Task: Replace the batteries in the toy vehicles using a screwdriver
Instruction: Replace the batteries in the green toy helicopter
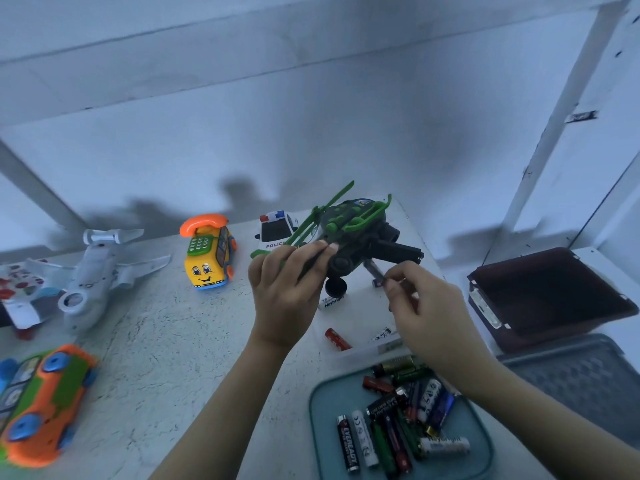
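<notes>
My left hand (pixel 287 289) holds a dark green toy helicopter (pixel 353 233) tilted above the table, its green rotor blades pointing left and its black underside turned toward me. My right hand (pixel 426 306) pinches a small dark cylinder, apparently a battery (pixel 377 273), right under the helicopter's black belly. A teal tray (pixel 322 410) near the front holds several loose batteries. One red battery (pixel 337 339) lies on the table between my hands. No screwdriver is visible.
A white police car (pixel 277 228) stands behind the helicopter, a yellow phone car (pixel 209 254) to its left, a white toy plane (pixel 100 268) further left, and an orange-green car (pixel 41 403) upside down at front left. A dark brown bin (pixel 550 292) sits right.
</notes>
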